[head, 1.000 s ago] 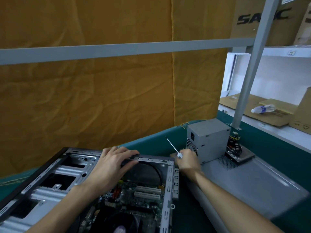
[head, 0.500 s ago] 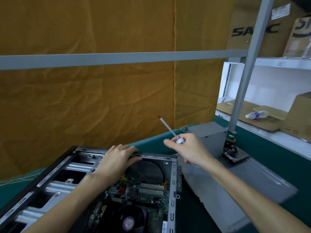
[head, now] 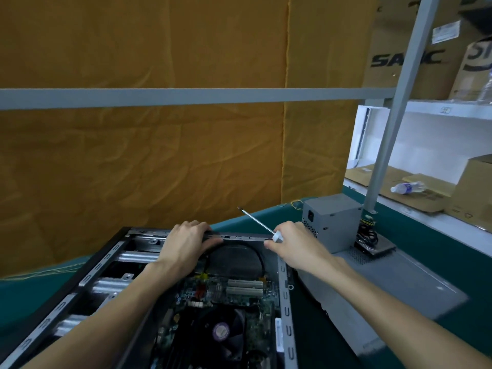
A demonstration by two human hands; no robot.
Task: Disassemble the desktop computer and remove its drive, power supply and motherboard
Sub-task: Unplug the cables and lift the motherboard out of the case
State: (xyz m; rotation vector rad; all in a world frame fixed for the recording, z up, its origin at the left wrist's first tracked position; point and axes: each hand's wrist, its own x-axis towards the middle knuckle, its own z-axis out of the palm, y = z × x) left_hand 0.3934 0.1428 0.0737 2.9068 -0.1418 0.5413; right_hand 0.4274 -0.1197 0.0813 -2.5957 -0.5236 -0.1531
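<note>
The open computer case [head: 149,294] lies on its side on the green desk [head: 415,243], and the motherboard [head: 226,296] sits inside it, with its fan [head: 222,331] nearest the camera. The left hand [head: 186,242] rests over the far rail of the case, fingers curled down over the metal edge and gripping it. The right hand [head: 294,242] sits at the far right corner of the case, fingers closed round the white handle of a screwdriver [head: 259,225] whose thin shaft points up and away to the left (tip in the air, touching nothing). The grey power supply [head: 331,222] stands out of the case, just right of the right hand, on the flat grey side panel [head: 394,283] that lies beside the case. A bundle of cables [head: 368,237] lies against its right side. Behind hang an orange cloth [head: 143,155] and a grey rack bar [head: 186,97]; a plastic bottle [head: 406,187] lies on cardboard on the shelf to the right
</note>
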